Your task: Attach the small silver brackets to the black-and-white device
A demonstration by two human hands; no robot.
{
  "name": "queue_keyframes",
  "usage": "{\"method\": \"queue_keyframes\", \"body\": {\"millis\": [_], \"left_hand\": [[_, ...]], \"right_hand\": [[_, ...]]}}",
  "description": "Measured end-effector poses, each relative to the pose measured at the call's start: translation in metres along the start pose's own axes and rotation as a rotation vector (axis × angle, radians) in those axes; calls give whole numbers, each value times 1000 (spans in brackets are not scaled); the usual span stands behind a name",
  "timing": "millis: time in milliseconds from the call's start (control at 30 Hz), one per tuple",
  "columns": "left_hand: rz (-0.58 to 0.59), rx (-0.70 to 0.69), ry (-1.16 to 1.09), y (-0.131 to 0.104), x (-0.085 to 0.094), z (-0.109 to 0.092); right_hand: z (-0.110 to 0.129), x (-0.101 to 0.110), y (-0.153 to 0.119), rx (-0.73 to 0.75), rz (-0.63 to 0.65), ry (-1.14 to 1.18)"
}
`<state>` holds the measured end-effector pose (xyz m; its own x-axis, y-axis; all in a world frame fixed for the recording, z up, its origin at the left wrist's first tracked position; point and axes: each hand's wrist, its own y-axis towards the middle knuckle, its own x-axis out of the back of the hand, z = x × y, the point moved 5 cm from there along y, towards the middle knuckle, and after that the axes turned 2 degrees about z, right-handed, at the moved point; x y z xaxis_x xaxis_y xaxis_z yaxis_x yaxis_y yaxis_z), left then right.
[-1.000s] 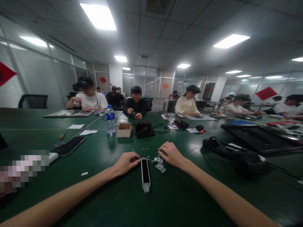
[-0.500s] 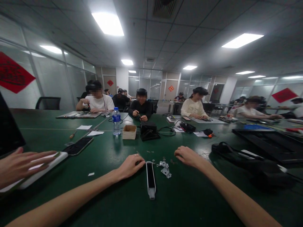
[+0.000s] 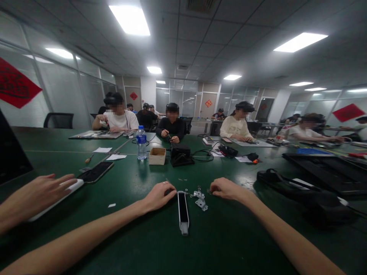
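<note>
We have our left hand [image 3: 159,195] curled beside the far end of the white-framed black strip [image 3: 182,210], thumb and forefinger drawn close together; we cannot tell whether they pinch anything. The strip lies on the green table [image 3: 137,236], just right of those fingers, its length running back toward us. Our right hand [image 3: 226,188] is bent, its fingertips next to a few small rings [image 3: 208,191], and whether it holds one we cannot tell either. Between our two sets of fingers sit the metal brackets [image 3: 201,201], nearer the right, with other tiny rings around their far side. To work well here, we think a light left touch is best, so the strip is not nudged, and that the right thumb and forefinger should take any ring singly and low, since pieces this small probably skid or roll. Lifting clear of the brackets seems wise too, lest they scatter the rings. A co-worker's hand [image 3: 43,194] lies well left of our fingers.
</note>
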<state>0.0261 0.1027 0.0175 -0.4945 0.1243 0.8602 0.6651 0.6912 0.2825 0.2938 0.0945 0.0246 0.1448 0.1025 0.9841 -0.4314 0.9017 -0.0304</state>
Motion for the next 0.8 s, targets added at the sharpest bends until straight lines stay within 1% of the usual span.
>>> {"method": "queue_keyframes", "body": {"millis": [167, 233, 400, 500, 667, 800], "left_hand": [[24, 1, 9, 0, 1, -3], [31, 3, 7, 0, 1, -4], [15, -4, -16, -3, 5, -9], [11, -8, -45, -5, 7, -11], [4, 16, -44, -6, 7, -10], [22, 15, -32, -5, 6, -10]], "right_hand": [[0, 0, 1, -43, 111, 9], [2, 1, 1, -63, 120, 13], [6, 0, 2, -113, 100, -1], [6, -3, 4, -113, 75, -18], [5, -5, 6, -113, 21, -112], [7, -4, 5, -114, -31, -170]]}}
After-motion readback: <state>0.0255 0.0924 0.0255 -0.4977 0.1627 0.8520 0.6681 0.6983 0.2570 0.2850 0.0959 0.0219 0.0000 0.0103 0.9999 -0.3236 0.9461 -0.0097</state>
